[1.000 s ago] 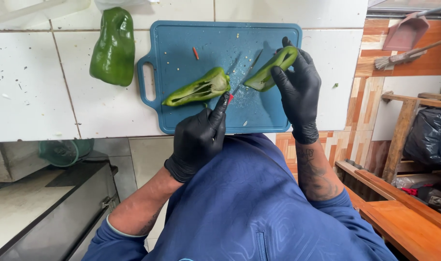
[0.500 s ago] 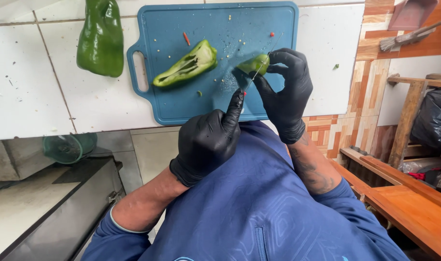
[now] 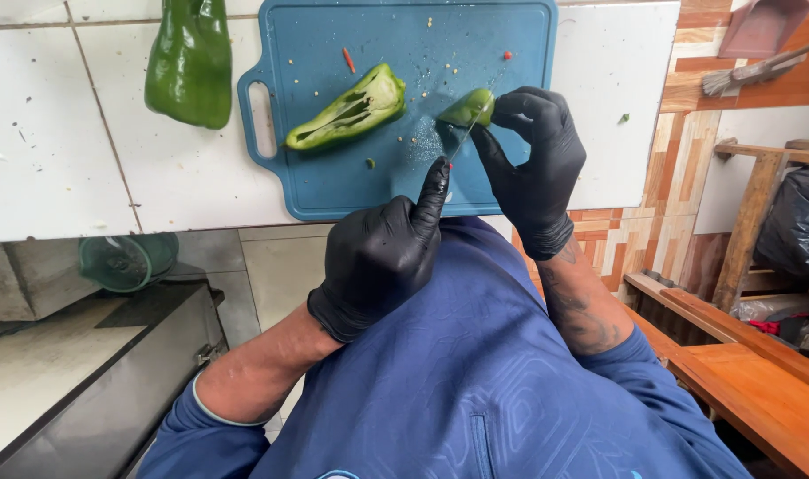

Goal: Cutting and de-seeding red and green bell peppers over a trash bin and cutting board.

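Observation:
My right hand (image 3: pixel 536 164), in a black glove, pinches a small green pepper piece (image 3: pixel 466 108) just above the blue cutting board (image 3: pixel 511 44). In my gloved left hand (image 3: pixel 382 253) is a thin knife (image 3: pixel 462 142), index finger stretched along it, and the blade tip touches the pepper piece. A halved green pepper (image 3: pixel 347 108) lies cut side up on the board to the left of my hands. Off the board, a whole green pepper (image 3: pixel 191 62) rests on the white tiled counter (image 3: pixel 58 151). Seeds and a red scrap dot the board.
Below the counter edge a green bowl (image 3: pixel 125 262) sits over a grey surface. To the right are a wooden bench (image 3: pixel 759 355), a black bag (image 3: pixel 799 222) and a broom with dustpan (image 3: pixel 759 44) against the patterned wall.
My right hand has lifted its pepper piece off the board and turned it towards me. The left hand has brought the knife up to it. The other half stays put.

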